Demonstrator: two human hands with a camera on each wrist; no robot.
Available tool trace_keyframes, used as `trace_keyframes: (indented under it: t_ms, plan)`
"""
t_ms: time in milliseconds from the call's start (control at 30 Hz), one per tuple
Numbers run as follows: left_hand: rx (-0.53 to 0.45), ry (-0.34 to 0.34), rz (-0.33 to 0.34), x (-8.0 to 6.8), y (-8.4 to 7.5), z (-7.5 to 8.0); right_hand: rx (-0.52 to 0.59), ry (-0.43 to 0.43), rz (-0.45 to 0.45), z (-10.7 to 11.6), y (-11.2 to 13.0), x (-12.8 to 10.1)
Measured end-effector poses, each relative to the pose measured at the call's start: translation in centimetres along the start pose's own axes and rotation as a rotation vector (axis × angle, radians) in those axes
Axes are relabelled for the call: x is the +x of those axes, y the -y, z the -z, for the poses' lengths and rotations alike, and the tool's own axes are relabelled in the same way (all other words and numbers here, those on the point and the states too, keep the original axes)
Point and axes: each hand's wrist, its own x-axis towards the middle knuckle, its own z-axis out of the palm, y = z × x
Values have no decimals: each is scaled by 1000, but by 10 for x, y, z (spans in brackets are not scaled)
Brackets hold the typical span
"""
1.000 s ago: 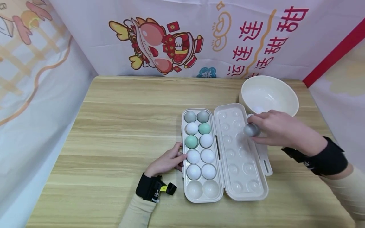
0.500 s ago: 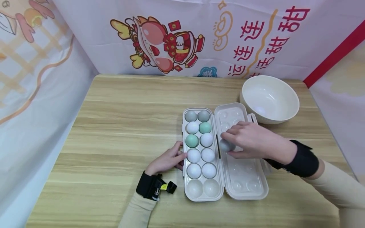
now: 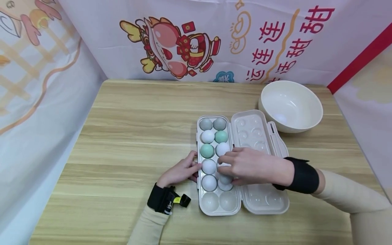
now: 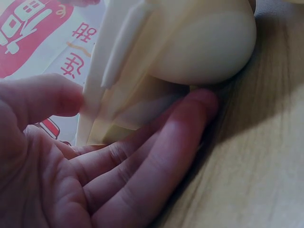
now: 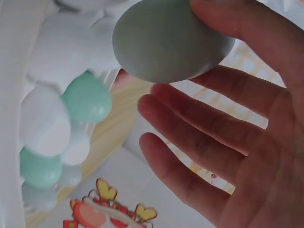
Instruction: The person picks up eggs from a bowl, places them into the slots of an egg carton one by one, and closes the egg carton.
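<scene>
My right hand (image 3: 251,166) pinches a grey-green egg (image 5: 166,40) between thumb and index finger; the other fingers spread apart in the right wrist view. In the head view that egg hangs over the white eggs near the lower part of an egg carton (image 3: 210,202), partly covering them. White, mint-green (image 3: 207,150) and grey eggs (image 3: 206,124) sit in the carton's cups. At the carton's left edge, my left hand (image 3: 179,172) holds the side, thumb on the rim and fingers curled underneath, as the left wrist view shows.
The carton's lid (image 3: 265,200) lies folded out flat to the right, with a latch flap (image 3: 278,141) on its outer edge. Behind it stands a large cream bowl (image 3: 294,112). Printed cloth (image 3: 183,47) hangs behind the wooden table (image 3: 131,136).
My right hand has carried the grey-green egg from beside the bowl, left and nearer across the lid, to over the carton's cups. The left hand keeps its hold on the carton.
</scene>
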Motion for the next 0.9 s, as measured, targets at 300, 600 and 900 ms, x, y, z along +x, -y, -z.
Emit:
trace_keyframes:
  t_ms: [300, 600, 900]
  plan:
    - [-16, 0, -2, 1, 2, 0, -100, -35, 164, -6, 20, 16]
    - [-12, 1, -1, 2, 3, 0, -204, 30, 306, -15, 35, 29]
    - [-10, -6, 6, 0, 2, 1, -318, 19, 328, -31, 44, 40]
